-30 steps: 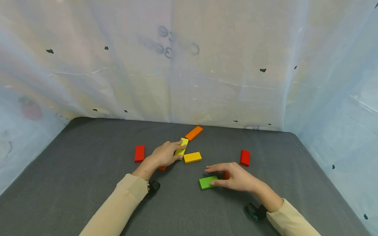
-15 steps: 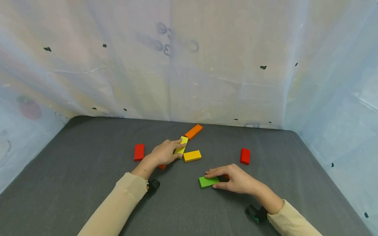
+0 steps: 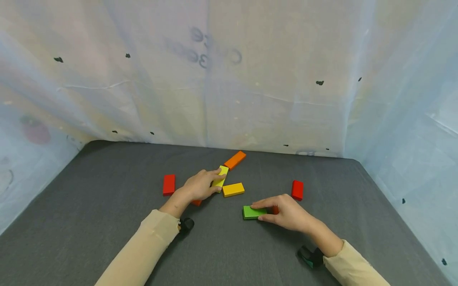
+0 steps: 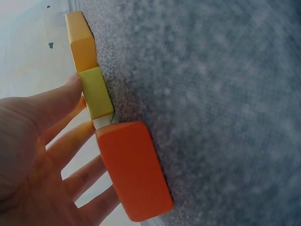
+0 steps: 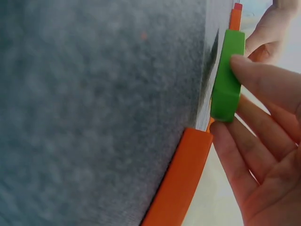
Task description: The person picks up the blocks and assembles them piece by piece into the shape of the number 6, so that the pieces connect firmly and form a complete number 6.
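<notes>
Now, left hand [image 3: 198, 186]: thumb and fingers pinch a pale-yellow rectangular block [image 3: 222, 177], just below the head frame's centre.
Right hand [image 3: 286, 214]: thumb and fingers clamped on a bright-green rectangular block [image 3: 253, 212], lower centre; whether it touches the cloth, I cannot tell.
Around the yellow: golden-yellow rectangular block [image 3: 233, 190] just right; slanted orange rectangular block [image 3: 235, 160] above.
Left of centre: red rectangular block [image 3: 169, 185]; orange-red block [image 3: 196, 202], partly hidden by the left arm.
Right of centre: second red block [image 3: 297, 190]; another orange-red block [image 5: 181, 176], mostly behind the right hand.
Surface: dark-grey cloth [image 3: 214, 246], lower half.
</notes>
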The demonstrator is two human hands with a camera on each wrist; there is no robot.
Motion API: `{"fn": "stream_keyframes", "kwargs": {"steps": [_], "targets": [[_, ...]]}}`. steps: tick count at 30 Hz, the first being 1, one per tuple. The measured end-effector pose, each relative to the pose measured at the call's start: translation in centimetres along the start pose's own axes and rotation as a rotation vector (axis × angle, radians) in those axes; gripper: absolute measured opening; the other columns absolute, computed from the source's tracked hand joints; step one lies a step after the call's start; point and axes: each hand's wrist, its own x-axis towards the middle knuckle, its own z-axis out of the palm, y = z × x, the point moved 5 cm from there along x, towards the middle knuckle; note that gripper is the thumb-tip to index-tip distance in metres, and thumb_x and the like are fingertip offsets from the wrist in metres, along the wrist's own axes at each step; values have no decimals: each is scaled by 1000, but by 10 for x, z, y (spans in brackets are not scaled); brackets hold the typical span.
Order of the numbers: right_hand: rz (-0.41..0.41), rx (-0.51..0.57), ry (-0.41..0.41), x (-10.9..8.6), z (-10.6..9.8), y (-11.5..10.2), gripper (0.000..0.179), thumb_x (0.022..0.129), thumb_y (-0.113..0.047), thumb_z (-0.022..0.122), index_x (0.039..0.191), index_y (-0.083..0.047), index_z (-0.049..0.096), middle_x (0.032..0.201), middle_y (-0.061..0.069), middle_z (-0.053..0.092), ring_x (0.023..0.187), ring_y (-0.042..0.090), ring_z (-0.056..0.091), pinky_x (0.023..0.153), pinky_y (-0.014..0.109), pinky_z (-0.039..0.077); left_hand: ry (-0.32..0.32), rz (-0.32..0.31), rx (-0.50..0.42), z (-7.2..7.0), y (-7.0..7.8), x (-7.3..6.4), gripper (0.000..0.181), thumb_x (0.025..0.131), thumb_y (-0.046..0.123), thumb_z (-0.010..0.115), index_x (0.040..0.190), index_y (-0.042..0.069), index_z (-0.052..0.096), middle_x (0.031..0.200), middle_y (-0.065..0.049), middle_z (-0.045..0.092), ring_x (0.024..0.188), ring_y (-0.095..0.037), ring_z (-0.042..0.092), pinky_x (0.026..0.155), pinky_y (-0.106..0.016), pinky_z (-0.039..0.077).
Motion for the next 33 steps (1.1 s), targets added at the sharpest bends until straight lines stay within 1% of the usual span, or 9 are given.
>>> {"fn": "stream_keyframes", "kwargs": {"steps": [8,10,13,17,19,22,26,29,33], "targets": [[36,-36,48,3,-4,6,32,85,-16,74,116,-17,71,116,-2,70,103,15,67,84,34,55,2,-6,-6,0,0,-1,50,95,26,61,143,18,48,156,-4,31,136,-35,37,98,-54,43],[44,-39,60,4,-5,7,31,84,-16,74,116,-17,72,115,-2,70,101,14,67,82,32,55,3,-6,-2,0,0,-1,50,95,26,61,143,18,48,156,-4,31,136,-35,37,98,-54,43],[66,-33,72,7,-6,10,30,84,-16,75,114,-17,73,111,-1,72,88,11,66,73,26,54,5,-11,0,1,-1,-1,51,95,27,61,143,19,47,156,-3,31,137,-35,36,98,-54,43],[102,-42,92,10,-8,14,30,83,-19,76,112,-18,74,108,2,72,81,9,65,68,22,53,13,-12,9,1,0,1,51,95,27,60,144,20,47,156,-3,31,138,-35,34,98,-54,43],[109,-54,99,12,-9,16,30,83,-20,76,112,-17,74,110,3,72,87,11,68,73,25,55,16,-11,9,1,0,1,52,95,28,61,144,20,46,156,-3,31,138,-35,34,99,-54,43],[118,-67,104,14,-9,17,30,83,-20,76,112,-16,73,110,5,72,89,15,69,75,29,56,20,-8,11,2,0,1,52,95,28,61,144,20,47,156,-3,32,137,-35,36,97,-53,44],[141,-93,116,18,-10,19,29,83,-21,76,111,-17,74,107,4,73,85,14,69,73,28,56,19,-8,18,1,-1,2,52,95,28,61,144,20,47,156,-3,32,135,-33,39,94,-51,46],[153,-115,125,19,-10,20,29,83,-22,76,111,-16,74,104,4,73,79,11,66,68,25,53,15,-8,18,2,-1,2,52,95,29,61,144,21,46,156,-2,31,135,-32,39,94,-51,46],[169,-126,122,21,-9,20,30,83,-21,75,112,-15,73,105,5,73,78,11,65,66,25,51,13,-8,15,2,-1,3,52,95,29,61,144,21,47,156,-2,32,134,-32,40,94,-50,46]]}}
